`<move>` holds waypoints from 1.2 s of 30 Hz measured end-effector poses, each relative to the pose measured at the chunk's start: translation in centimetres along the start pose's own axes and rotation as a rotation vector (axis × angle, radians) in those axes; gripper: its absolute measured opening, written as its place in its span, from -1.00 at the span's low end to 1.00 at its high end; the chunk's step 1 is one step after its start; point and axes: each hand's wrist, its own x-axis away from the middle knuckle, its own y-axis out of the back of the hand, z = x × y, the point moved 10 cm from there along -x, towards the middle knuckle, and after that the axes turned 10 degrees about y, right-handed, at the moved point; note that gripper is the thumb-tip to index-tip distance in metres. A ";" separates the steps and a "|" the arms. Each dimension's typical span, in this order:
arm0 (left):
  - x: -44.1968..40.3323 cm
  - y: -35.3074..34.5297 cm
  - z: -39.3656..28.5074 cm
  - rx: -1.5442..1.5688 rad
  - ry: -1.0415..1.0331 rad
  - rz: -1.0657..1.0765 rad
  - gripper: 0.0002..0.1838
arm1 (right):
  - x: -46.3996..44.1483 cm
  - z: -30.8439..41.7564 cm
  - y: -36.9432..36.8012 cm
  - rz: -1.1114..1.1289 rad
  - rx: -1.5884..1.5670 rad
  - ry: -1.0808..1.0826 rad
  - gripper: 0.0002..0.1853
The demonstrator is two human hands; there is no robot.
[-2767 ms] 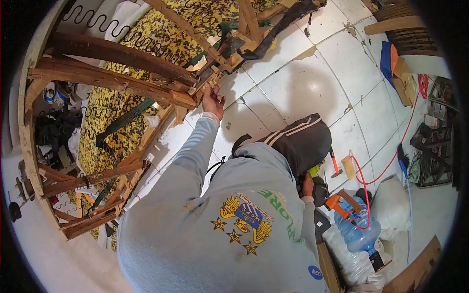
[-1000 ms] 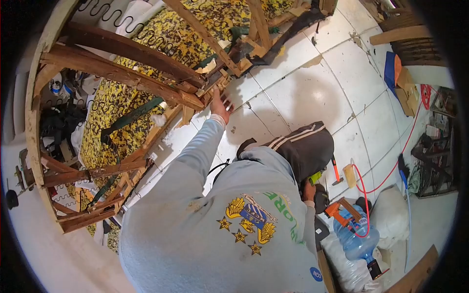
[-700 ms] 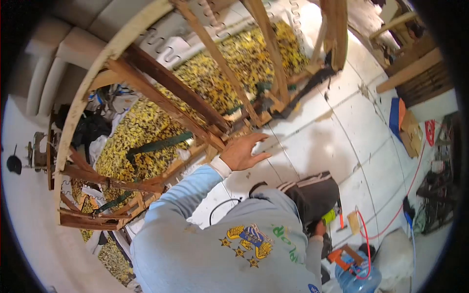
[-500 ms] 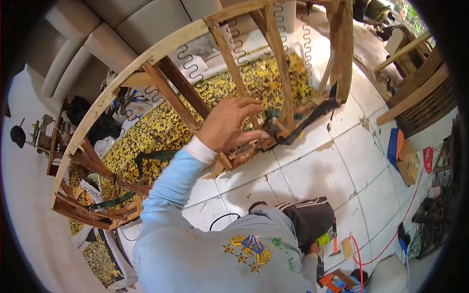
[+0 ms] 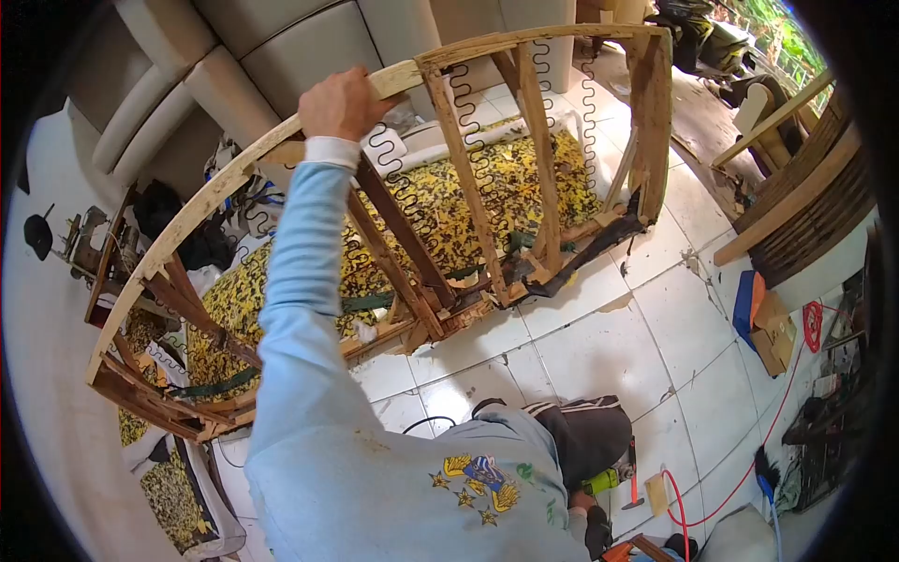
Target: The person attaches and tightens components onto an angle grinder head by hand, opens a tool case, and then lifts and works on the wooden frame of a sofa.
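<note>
Closest to me is the person's pale blue sweatshirt [image 5: 393,482], with a crest and stars printed on it, and beside the dark trousers [image 5: 592,433] the right hand [image 5: 582,502] is down low against a green tool [image 5: 600,481]; so much of it is hidden that I can't tell how tightly its fingers are curled. Just beside that tool a hammer [image 5: 634,485] with an orange handle lies on the white tiled floor [image 5: 604,351], near a small wood block [image 5: 655,494] and a red hose [image 5: 773,421] that runs off to the right. The left arm reaches up and forward, and the left hand [image 5: 339,105] is closed firmly over the curved top rail of a bare wooden frame [image 5: 405,221]. The frame is in front of the person, its slats rising from a lower edge of ragged wood near the tiles. Zigzag springs [image 5: 465,112] hang among the slats, and yellow-and-black foam [image 5: 512,169] shows through behind them. Beyond stands a greyish sofa [image 5: 309,56], with greenery [image 5: 791,37] far to the right.
</note>
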 end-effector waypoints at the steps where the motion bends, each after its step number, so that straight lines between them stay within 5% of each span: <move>1: 0.5 0.2 -0.1 -0.022 0.037 -0.096 -0.37 | -0.2 -0.1 -0.1 0.008 -0.009 -0.015 -0.58; 4: 1.2 0.8 -0.3 0.028 0.041 -0.259 -0.43 | -1.4 2.8 -2.8 0.376 0.362 0.391 -0.57; 7: 1.2 0.3 0.3 0.035 0.047 -0.271 -0.45 | -2.0 2.8 -2.4 0.441 0.291 0.396 -0.58; 12: 0.8 -0.3 0.8 0.113 0.095 -0.235 -0.51 | -3.0 3.4 1.4 0.168 0.131 0.062 -0.61; 16: 0.8 -0.1 1.1 0.142 0.127 -0.275 -0.53 | -6.4 8.8 4.5 0.284 0.501 0.424 -0.58; 17: 1.0 -0.1 1.1 0.164 0.114 -0.309 -0.54 | -5.7 12.5 9.9 0.092 0.429 0.468 -0.65; 19: 1.2 0.3 1.0 0.214 0.081 -0.367 -0.56 | -13.6 12.9 14.4 -0.049 -0.142 0.246 -0.42; 21: 0.8 -0.4 1.0 0.254 0.080 -0.352 -0.62 | -11.1 29.6 28.9 -0.383 -0.526 0.334 -0.16; 25: 1.2 -0.5 1.4 0.259 0.066 -0.403 -0.67 | -0.8 65.1 47.8 -0.435 -0.722 1.049 -0.30; 27: 1.1 -0.3 1.6 0.282 0.052 -0.410 -0.68 | 8.7 77.7 53.6 -0.620 -0.533 1.405 -0.29; 32: 1.0 -0.9 1.7 0.354 0.044 -0.426 -0.73 | 20.8 92.5 57.3 -1.105 -0.099 1.864 -0.19; 36: 0.7 -2.9 1.5 0.371 0.100 -0.431 -0.88 | 17.2 99.0 57.5 -0.999 0.066 1.928 -0.13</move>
